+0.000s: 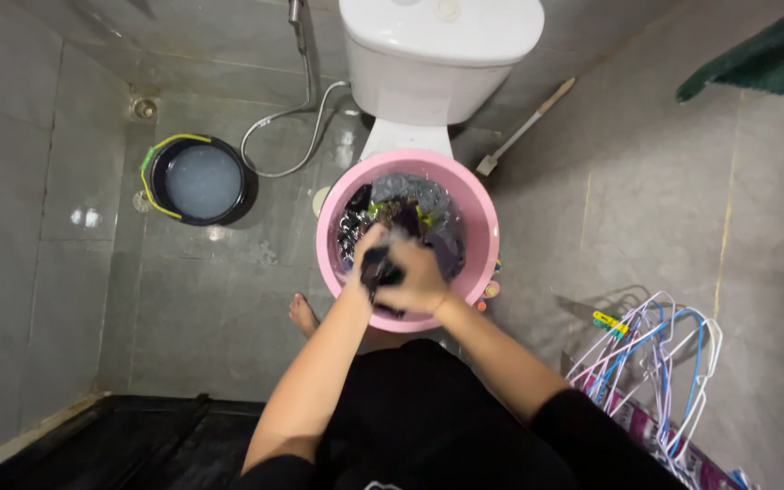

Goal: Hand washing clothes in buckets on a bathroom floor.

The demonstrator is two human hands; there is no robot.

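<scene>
Grey tiles behind, both hands' grip (pixel 406 272) clenches dark cloth (pixel 378 272) over pink basin (pixel 487 231).

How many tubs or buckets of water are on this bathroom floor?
2: a pink basin of wet clothes before the toilet, and a black bucket near the left wall.

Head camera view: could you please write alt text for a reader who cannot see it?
Both hands, left hand and right hand, scrub a dark wet garment over a round pink plastic basin of soaking laundry, before a white toilet. A black water-filled bucket stands left; coloured wire hangers lie right.
</scene>
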